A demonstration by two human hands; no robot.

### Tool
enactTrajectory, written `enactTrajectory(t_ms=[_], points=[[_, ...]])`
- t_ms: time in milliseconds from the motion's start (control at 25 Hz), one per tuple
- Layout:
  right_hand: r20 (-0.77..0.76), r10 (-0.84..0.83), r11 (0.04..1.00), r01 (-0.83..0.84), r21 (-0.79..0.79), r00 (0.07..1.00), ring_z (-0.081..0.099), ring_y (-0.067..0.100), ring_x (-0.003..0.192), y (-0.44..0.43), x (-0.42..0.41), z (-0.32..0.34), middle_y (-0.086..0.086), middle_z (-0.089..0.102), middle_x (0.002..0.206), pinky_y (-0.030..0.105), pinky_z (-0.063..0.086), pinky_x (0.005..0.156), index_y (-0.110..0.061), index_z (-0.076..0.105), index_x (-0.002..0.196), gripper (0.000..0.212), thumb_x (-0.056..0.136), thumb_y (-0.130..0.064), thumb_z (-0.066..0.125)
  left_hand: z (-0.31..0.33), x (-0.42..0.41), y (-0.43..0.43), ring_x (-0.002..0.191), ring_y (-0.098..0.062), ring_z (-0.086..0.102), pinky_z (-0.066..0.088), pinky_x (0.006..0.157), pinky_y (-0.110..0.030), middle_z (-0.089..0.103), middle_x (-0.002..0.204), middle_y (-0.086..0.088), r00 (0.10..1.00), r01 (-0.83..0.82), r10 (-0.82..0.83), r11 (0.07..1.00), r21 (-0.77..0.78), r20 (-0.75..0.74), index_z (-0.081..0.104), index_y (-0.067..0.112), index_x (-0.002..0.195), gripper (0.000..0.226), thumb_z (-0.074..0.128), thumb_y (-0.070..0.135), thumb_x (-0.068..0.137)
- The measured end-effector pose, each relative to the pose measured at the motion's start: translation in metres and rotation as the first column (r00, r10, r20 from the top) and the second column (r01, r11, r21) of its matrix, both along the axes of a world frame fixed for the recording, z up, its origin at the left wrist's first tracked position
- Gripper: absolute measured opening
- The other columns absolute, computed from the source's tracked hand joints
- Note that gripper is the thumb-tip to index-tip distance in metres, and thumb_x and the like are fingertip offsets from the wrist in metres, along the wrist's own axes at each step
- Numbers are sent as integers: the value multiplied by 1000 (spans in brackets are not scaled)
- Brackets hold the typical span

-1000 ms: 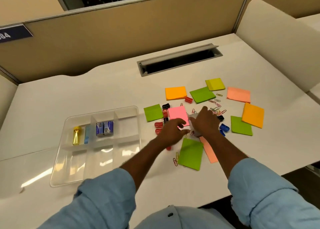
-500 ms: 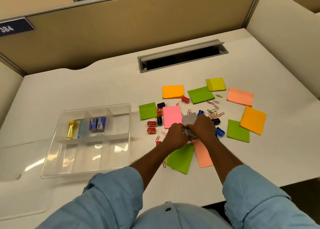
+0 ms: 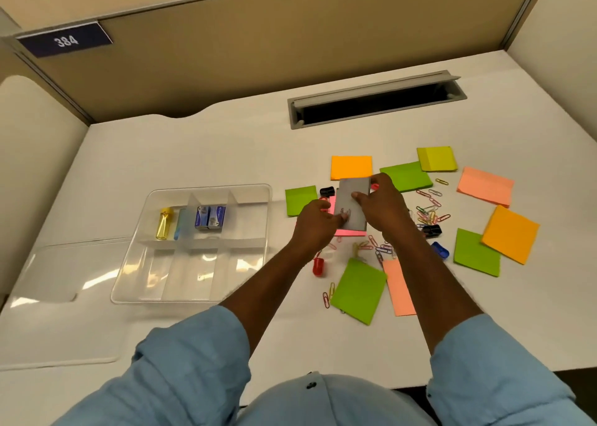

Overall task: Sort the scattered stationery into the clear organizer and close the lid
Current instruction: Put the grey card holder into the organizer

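A flat grey box (image 3: pixel 352 203) is held above the pink sticky pad (image 3: pixel 350 232) by both hands. My left hand (image 3: pixel 318 222) pinches its near left corner, and my right hand (image 3: pixel 384 206) grips its right edge. The clear organizer (image 3: pixel 193 245) lies to the left with its dividers showing. Its back compartments hold a yellow item (image 3: pixel 164 223) and a blue staple box (image 3: pixel 210 218). The clear lid (image 3: pixel 55 299) lies flat to its left. Sticky pads, coloured paper clips (image 3: pixel 429 212) and binder clips are scattered on the right.
A grey cable slot (image 3: pixel 374 102) is set into the white desk behind the stationery. Tan partition walls close the back and sides. A red cap-like piece (image 3: pixel 318 266) lies near my left forearm. A green pad (image 3: pixel 358 290) lies near the front edge.
Both hands have lifted the grey box off the pile and turned its flat face up. They moved it slightly back and left, over the pink pad.
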State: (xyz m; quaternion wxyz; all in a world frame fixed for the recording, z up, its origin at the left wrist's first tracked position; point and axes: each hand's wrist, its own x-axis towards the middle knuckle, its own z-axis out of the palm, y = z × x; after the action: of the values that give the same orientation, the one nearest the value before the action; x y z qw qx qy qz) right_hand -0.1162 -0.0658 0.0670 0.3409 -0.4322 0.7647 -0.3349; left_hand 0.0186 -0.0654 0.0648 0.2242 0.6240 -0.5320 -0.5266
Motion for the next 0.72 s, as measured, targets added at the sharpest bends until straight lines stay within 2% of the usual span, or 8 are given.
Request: enactTrajectory(t_ms=[120,240,320,400,520,640,720], points=[[49,129,986,-123,-110,990,53,21,80,-11,41,17,6,53,98,18,33,48,-16,38,130,40,93,-14,54,18,42,-13,80,-27,68,57,72,-39,67,104,-22,987,-117,111,992,-52,-118,52,5,119,42,69,15,82],[73,220,968,-209,-139,973,55,21,84,-23,84,21,6,53,102,16,35,48,-17,39,126,34,95,-12,50,26,87,-25,86,-24,67,59,65,-31,67,102,-14,974,-213,206,974,-72,-91,57,10,116,36,69,16,83],[56,275,953,-264,-148,960,56,21,80,-30,112,22,8,56,98,20,37,49,-18,40,122,30,95,-10,48,27,117,-33,85,-20,64,56,67,-29,67,103,-14,969,-247,245,962,-115,-32,62,7,107,25,67,14,84],[25,319,940,-312,-138,948,56,24,76,-37,135,22,12,59,94,24,40,50,-19,40,118,27,94,-7,47,27,143,-40,85,-18,62,52,74,-29,69,104,-15,965,-218,244,949,-228,92,62,5,106,23,65,13,85],[-34,363,927,-364,-89,931,59,28,77,-44,161,18,15,61,96,31,45,57,-19,39,111,25,91,-6,46,27,169,-48,95,-22,63,48,82,-30,66,111,-10,929,-128,231,934,-335,288,58,10,120,37,66,14,85],[-130,407,910,-414,-31,904,58,27,76,-47,178,11,14,60,97,30,43,56,-16,38,111,22,91,-10,46,19,180,-52,98,-25,62,51,86,-35,62,119,-11,937,-18,132,942,-335,322,52,14,130,50,68,8,82],[-181,443,895,-445,30,878,58,28,79,-49,186,8,14,60,98,33,45,61,-14,38,112,24,91,-12,48,11,182,-53,99,-24,62,51,89,-35,61,121,-10,933,33,90,943,-331,349,51,16,131,55,70,8,80]])
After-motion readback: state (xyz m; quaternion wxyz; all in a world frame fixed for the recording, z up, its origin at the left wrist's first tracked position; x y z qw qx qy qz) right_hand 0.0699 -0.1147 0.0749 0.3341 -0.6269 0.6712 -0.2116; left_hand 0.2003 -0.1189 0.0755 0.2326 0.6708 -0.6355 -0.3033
